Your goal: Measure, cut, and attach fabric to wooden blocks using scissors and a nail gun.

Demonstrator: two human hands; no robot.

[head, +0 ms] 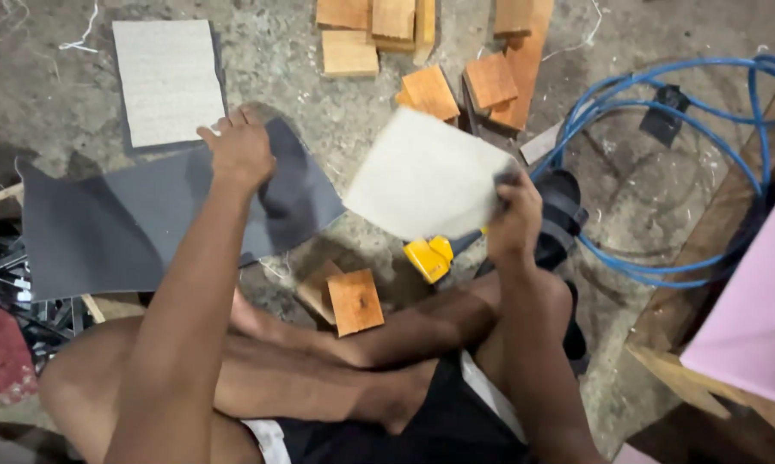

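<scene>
I sit cross-legged on a concrete floor. My left hand [239, 150] rests fingers-down on a large dark grey sheet [104, 223] that lies flat on the floor to my left. My right hand [514, 219] pinches the right edge of a pale square sheet [423, 176] and holds it tilted above the floor. A yellow tool [430, 258] lies on the floor just under that sheet, partly hidden by it.
A second pale square sheet [168, 79] lies at the far left. Several orange wooden blocks [430, 90] are scattered ahead; another block [355, 301] sits by my shin. A coiled blue cable [662, 172] and a pink panel [753, 318] are on the right.
</scene>
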